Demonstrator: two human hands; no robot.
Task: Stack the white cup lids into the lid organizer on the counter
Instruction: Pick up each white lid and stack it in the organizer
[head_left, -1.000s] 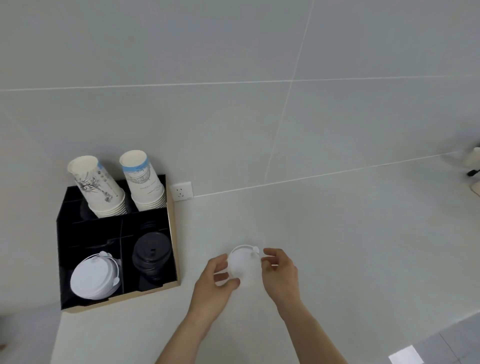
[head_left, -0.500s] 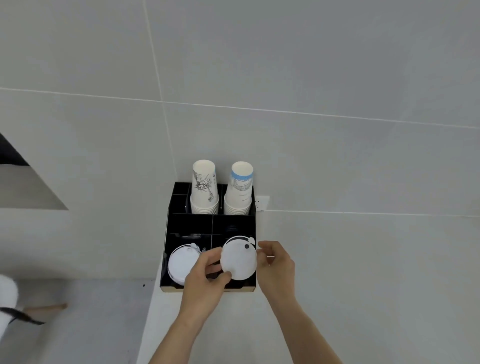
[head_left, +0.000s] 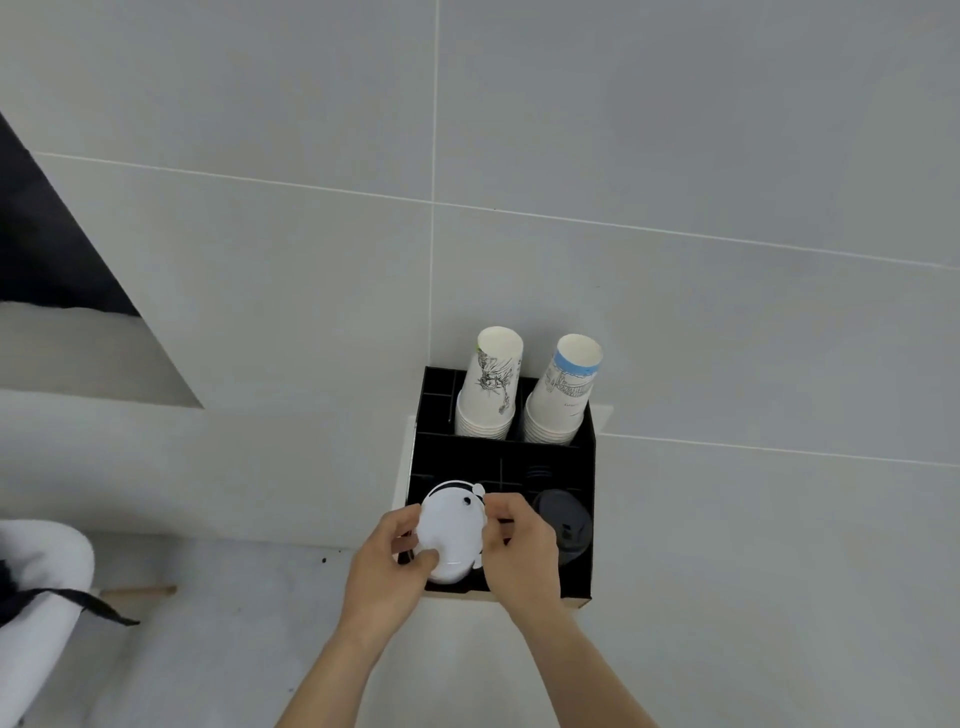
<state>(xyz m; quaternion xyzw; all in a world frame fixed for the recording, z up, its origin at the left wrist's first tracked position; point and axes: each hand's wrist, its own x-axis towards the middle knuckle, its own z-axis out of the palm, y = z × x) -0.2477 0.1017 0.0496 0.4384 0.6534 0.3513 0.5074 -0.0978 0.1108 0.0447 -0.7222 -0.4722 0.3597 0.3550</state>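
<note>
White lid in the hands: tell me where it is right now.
In the head view, the white lid is held between the left hand and right hand, over the front-left compartment of the black organizer, left of the black lids.

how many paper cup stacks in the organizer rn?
2. Sketch-print stack in the back-left slot, blue-band stack in the back-right slot of the organizer. Cups per stack can't be counted.

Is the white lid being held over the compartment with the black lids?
No, both hands, left hand and right hand, hold the white lid over the organizer's front-left compartment; the black lids sit in the front-right one.
</note>
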